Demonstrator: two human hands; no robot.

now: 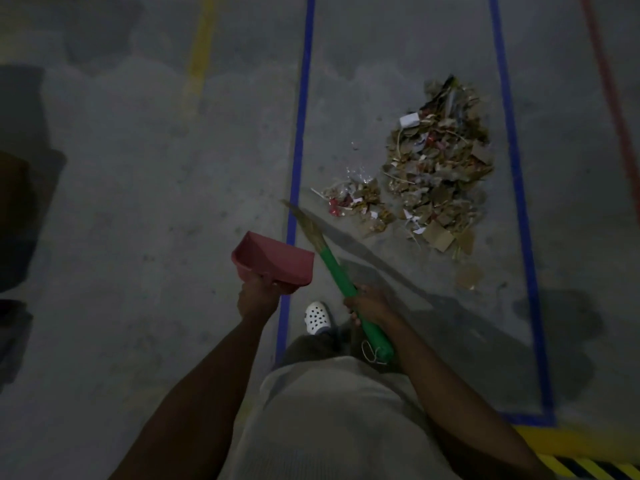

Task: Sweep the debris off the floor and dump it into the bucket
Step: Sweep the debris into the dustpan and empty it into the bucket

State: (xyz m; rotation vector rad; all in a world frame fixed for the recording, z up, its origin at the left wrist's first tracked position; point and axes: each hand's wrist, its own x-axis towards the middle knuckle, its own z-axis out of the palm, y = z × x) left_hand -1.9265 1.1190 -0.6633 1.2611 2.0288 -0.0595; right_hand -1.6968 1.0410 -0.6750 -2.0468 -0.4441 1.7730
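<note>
Head view: dustpan (pixel 277 263) and broom (pixel 335 271) held, debris (pixel 440 168) heaped on the floor (pixel 173 202).
The left hand (pixel 258 299) curled round the dustpan's handle; the right hand (pixel 369 303) gripped the broom's green shaft, bristles just short of the heap. Far right between blue tape lines (pixel 301 116), the debris was dry leaves, card scraps and wrappers: probably light, loose, quick to scatter, better swept than picked up. No bucket showed clearly; no writing was legible.

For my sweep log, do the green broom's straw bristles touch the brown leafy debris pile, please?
Apart: head view shows bare floor between the green broom's straw bristles and the brown leafy debris pile.
</note>
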